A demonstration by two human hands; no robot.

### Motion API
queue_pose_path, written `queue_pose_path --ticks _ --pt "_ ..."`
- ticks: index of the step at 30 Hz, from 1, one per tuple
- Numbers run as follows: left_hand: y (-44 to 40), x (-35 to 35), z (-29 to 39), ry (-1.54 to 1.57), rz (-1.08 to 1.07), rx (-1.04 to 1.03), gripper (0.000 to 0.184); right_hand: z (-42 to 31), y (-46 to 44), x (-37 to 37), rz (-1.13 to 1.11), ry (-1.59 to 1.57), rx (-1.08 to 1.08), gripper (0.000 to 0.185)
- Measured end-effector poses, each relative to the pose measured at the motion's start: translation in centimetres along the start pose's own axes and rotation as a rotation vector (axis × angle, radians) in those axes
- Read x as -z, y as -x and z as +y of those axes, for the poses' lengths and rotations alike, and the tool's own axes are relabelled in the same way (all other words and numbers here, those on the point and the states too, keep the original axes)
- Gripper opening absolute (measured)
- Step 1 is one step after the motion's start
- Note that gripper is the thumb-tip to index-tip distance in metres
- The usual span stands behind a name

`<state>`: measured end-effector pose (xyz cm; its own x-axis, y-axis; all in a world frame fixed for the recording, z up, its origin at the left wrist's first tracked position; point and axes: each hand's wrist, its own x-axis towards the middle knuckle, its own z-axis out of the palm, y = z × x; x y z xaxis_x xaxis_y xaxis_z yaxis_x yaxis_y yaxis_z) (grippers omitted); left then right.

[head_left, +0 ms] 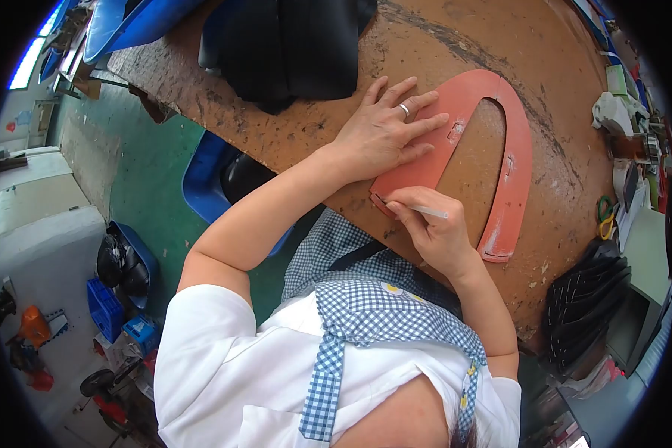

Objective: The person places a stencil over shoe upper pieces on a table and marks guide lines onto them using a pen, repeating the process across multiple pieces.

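Left hand (384,131) spread flat, gripping nothing, on the orange U-shaped template (517,142), upper right of centre; right hand (439,233) pinches a white pen (431,212). Weak palm pressure could let template skew, tip skid.

Brown tabletop (564,157), scuffed and stained — red arch-shaped template (518,149) under left hand (384,133); black material (295,52) beyond it.
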<state>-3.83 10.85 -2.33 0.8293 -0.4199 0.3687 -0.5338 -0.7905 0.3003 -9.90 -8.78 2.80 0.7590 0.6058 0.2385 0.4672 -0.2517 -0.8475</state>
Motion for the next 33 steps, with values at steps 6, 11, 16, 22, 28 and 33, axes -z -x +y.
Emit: queue_pose_path --ticks 6,11,16,22,28,33 --pt "0.1 0.1 0.0 -0.01 -0.005 0.0 0.052 -0.5 2.5 1.8 0.008 0.012 -0.157 0.007" --pt "0.1 0.3 0.1 -0.022 -0.015 0.006 0.052 -0.2 2.8 0.3 0.096 0.105 -0.051 0.006" --pt "-0.4 1.4 0.5 0.005 -0.049 -0.002 0.053 -0.7 1.7 3.6 0.057 -0.118 -0.23 0.01" --pt "-0.6 2.2 1.1 -0.035 -0.098 -0.004 0.056 7.3 -1.5 12.7 0.58 0.836 -0.296 0.034" --pt "-0.9 2.8 1.5 0.073 -0.055 0.015 0.068 7.7 -2.1 14.7 0.472 0.271 -0.695 0.052" --pt "-0.8 3.9 5.8 0.948 -0.047 0.323 0.09 -1.9 5.4 16.2 0.755 0.126 -0.227 0.036"
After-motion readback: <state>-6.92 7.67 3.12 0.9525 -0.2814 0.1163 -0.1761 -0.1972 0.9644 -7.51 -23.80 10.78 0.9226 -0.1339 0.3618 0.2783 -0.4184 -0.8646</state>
